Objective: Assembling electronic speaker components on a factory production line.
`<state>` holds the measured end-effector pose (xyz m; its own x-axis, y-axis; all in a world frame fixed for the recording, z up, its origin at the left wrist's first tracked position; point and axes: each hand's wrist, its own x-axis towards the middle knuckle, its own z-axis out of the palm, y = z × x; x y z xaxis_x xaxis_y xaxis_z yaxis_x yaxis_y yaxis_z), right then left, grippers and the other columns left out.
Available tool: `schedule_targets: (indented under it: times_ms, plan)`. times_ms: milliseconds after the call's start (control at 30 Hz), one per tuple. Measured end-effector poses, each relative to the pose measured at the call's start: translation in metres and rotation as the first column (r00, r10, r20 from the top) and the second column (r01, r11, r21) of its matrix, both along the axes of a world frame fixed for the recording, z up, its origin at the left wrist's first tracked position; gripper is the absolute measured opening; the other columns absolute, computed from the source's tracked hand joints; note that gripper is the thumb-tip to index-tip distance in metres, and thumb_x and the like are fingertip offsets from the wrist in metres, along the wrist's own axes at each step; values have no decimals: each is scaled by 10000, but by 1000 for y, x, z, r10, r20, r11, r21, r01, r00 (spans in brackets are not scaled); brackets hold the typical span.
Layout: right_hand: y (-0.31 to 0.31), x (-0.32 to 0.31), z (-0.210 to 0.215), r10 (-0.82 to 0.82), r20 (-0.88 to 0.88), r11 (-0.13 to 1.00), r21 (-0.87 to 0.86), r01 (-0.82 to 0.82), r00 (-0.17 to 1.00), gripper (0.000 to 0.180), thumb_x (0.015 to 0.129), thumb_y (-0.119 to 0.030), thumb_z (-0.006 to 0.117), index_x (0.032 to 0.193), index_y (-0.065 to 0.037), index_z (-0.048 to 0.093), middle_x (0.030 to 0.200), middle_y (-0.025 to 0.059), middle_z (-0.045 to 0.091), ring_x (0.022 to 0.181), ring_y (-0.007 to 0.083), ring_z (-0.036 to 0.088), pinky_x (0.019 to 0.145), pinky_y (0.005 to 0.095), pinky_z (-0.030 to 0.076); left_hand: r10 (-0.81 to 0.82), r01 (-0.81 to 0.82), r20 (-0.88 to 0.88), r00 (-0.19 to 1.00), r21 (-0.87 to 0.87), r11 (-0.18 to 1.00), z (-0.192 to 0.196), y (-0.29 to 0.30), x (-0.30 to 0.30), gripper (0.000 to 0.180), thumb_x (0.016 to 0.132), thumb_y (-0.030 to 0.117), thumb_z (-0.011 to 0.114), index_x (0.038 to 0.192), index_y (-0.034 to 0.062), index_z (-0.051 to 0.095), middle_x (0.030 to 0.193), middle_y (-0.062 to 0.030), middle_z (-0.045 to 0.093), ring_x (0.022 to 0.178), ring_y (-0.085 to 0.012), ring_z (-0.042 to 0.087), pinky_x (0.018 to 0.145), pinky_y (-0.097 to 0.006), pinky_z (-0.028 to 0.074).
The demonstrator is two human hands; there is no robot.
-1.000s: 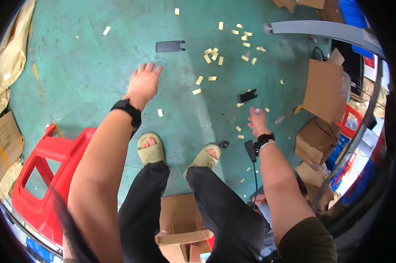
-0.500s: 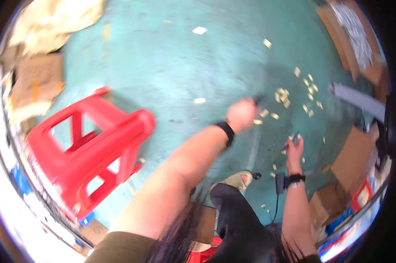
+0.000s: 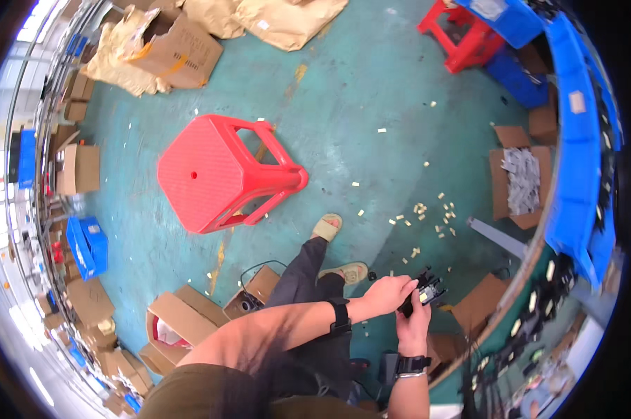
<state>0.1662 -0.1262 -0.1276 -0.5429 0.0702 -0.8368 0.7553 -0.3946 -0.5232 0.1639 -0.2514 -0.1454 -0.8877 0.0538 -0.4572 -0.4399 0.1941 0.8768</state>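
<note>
Both of my hands meet low at the right of the view on a small black part (image 3: 427, 290) with pale spots on it. My left hand (image 3: 387, 293) reaches across from the left, a black band on its wrist, and its fingers close on the part's near end. My right hand (image 3: 415, 328) comes up from below, a black watch on its wrist, and grips the part from underneath. My legs in dark trousers and tan sandals (image 3: 327, 227) stand on the green floor just left of the hands.
A red plastic stool (image 3: 218, 171) stands left of centre. Small yellow bits (image 3: 427, 216) litter the floor. An open box of grey parts (image 3: 521, 178) sits at right beside blue bins (image 3: 581, 140). Cardboard boxes (image 3: 183, 318) lie at lower left, crumpled cardboard (image 3: 169, 49) at the top.
The view has swung round, so the red stool now sits left of centre. My hands, apart before, have come together on the black part.
</note>
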Motion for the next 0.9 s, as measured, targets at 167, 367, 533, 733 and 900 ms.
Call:
schedule_targets:
  times_ms: [167, 367, 533, 733, 900]
  plan:
    - [37, 21, 72, -37, -3, 934, -355, 34, 999, 248, 875, -153, 558, 1090, -35, 524, 1000, 57, 599, 909, 194, 582, 769, 370, 477, -310, 310, 76, 948, 12, 951, 76, 11, 19, 423, 937, 368, 355, 811, 33, 581, 637, -181, 588, 670, -351, 600, 603, -413, 464]
    - [101, 28, 134, -289, -109, 952, -141, 273, 951, 171, 865, -73, 561, 1021, -19, 518, 949, 77, 601, 832, 208, 608, 723, 353, 512, -609, 602, 26, 793, -191, 775, 131, 81, 8, 593, 940, 447, 264, 705, 38, 624, 659, -182, 598, 702, -373, 599, 656, -450, 464]
    - [158, -7, 145, -590, -158, 804, -208, 557, 792, 225, 879, -152, 559, 1018, 20, 517, 896, 118, 603, 804, 221, 602, 670, 350, 526, -433, 433, 62, 899, 26, 901, 118, 86, -10, 384, 911, 357, 482, 896, -7, 604, 712, -98, 634, 621, -139, 616, 577, -284, 484]
    - [213, -61, 167, -656, -368, 719, -41, 693, 659, 359, 870, -235, 593, 1133, -23, 471, 1106, 64, 550, 1012, 186, 515, 858, 320, 406, -478, 489, 246, 843, 16, 872, 98, 88, -3, 315, 906, 291, 513, 899, -12, 598, 702, -58, 629, 627, -93, 594, 575, -223, 474]
    - [174, -10, 146, -468, -677, 611, 217, 762, 568, 394, 852, -89, 580, 1177, 60, 412, 1194, 149, 477, 1088, 212, 487, 881, 297, 417, -498, 480, 160, 852, 141, 866, 93, 91, -30, 245, 903, 215, 527, 974, -18, 551, 771, -46, 584, 681, -82, 576, 588, -215, 475]
